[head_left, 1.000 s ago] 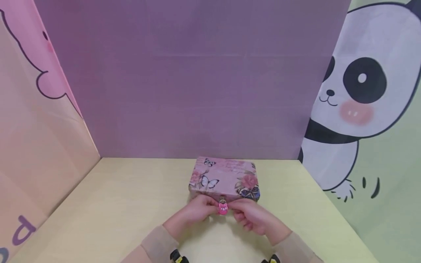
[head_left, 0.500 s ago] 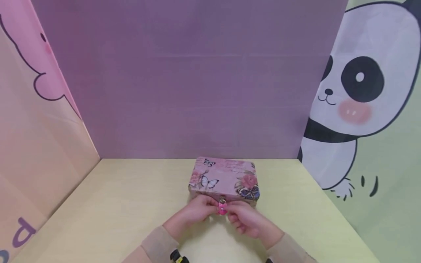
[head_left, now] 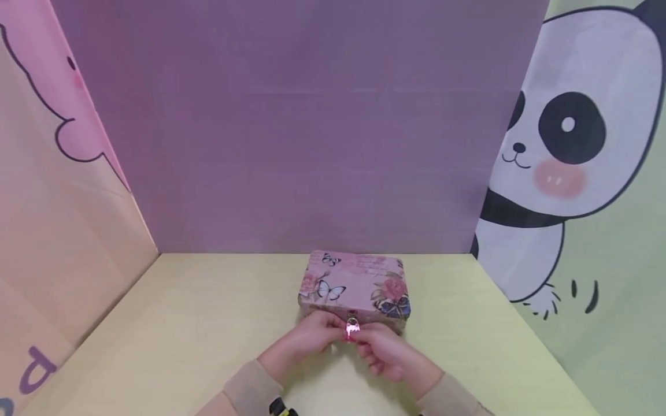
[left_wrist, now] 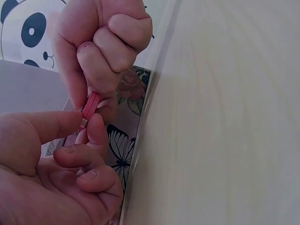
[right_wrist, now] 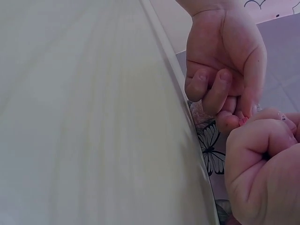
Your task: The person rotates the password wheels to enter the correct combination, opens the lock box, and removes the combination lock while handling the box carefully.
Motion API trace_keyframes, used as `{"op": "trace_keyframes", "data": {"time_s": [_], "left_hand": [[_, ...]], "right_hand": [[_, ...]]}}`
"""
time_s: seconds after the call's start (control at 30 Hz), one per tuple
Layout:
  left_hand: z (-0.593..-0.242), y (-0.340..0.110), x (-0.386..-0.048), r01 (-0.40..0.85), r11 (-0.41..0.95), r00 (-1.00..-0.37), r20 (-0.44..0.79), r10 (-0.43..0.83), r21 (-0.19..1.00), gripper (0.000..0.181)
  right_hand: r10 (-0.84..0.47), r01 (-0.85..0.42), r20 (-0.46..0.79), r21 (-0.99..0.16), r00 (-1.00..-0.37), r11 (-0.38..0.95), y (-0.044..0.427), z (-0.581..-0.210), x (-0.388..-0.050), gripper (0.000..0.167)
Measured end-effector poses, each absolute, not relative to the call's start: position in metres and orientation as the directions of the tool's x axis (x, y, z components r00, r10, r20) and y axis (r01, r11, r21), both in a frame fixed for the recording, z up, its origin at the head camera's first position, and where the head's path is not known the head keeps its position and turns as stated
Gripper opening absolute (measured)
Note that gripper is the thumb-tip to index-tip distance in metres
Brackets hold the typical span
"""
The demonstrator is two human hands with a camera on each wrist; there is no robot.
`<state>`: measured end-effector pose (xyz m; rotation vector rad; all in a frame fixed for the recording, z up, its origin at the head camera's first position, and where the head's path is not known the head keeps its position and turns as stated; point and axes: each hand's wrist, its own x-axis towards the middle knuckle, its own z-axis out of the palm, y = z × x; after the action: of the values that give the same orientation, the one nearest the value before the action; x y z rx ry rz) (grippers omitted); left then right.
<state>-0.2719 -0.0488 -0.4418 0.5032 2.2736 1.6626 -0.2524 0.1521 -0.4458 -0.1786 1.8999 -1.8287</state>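
Note:
A pink box [head_left: 354, 280] with butterflies and roses stands on the table with its lid down. At its front hangs a small pink padlock [head_left: 352, 329] from a metal clasp. My left hand [head_left: 312, 335] pinches the padlock's left side between thumb and forefinger. From the right, my right hand [head_left: 385, 349] pinches the padlock, other fingers curled under. In the left wrist view the red padlock body [left_wrist: 91, 105] shows between both hands' fingertips. Mostly hidden by the fingers in the right wrist view is the padlock [right_wrist: 243, 121].
The pale wooden table [head_left: 208, 323] extends around the box. Behind it rises a purple wall panel [head_left: 312, 127]. A panda picture [head_left: 572, 133] covers the right wall, and a pink cartoon figure [head_left: 78, 138] is on the left wall.
My right hand has shifted left, from the padlock's right edge to over its lower front. The padlock's front has turned bright with glare. My left hand has hardly moved.

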Motion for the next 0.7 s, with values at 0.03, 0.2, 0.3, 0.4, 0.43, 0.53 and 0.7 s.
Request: {"op": "trace_keyframes", "data": {"time_s": [0.03, 0.2, 0.3, 0.4, 0.43, 0.53, 0.7], "left_hand": [[-0.4418, -0.0485, -0.2716, 0.115, 0.275, -0.9, -0.017, 0.436, 0.955, 0.009], [-0.4416, -0.0472, -0.2703, 0.122, 0.271, -0.9, -0.009, 0.435, 0.955, 0.009], [-0.4418, -0.0469, -0.2701, 0.122, 0.276, -0.901, -0.01, 0.434, 0.953, 0.01], [-0.4418, -0.047, -0.2703, 0.117, 0.278, -0.902, -0.015, 0.432, 0.953, 0.01], [-0.442, -0.0471, -0.2705, 0.118, 0.28, -0.902, -0.015, 0.432, 0.953, 0.01], [-0.4428, -0.0472, -0.2714, 0.125, 0.285, -0.901, -0.012, 0.434, 0.95, 0.009], [-0.4433, -0.0468, -0.2719, 0.134, 0.293, -0.9, -0.007, 0.435, 0.947, 0.008]], "right_hand": [[-0.42, 0.239, -0.255, -0.967, -0.871, 0.092, 0.152, -0.4461, -0.2521, 0.028], [-0.412, 0.237, -0.256, -0.967, -0.875, 0.097, 0.1515, -0.4476, -0.252, 0.028], [-0.404, 0.238, -0.261, -0.965, -0.877, 0.108, 0.1508, -0.4481, -0.2522, 0.027], [-0.4, 0.239, -0.265, -0.964, -0.877, 0.115, 0.1505, -0.448, -0.2523, 0.027], [-0.4, 0.239, -0.266, -0.964, -0.877, 0.117, 0.1505, -0.4478, -0.2523, 0.027], [-0.404, 0.238, -0.266, -0.964, -0.875, 0.119, 0.1508, -0.447, -0.2523, 0.027], [-0.411, 0.24, -0.268, -0.963, -0.871, 0.119, 0.1515, -0.4459, -0.2525, 0.027]]}}
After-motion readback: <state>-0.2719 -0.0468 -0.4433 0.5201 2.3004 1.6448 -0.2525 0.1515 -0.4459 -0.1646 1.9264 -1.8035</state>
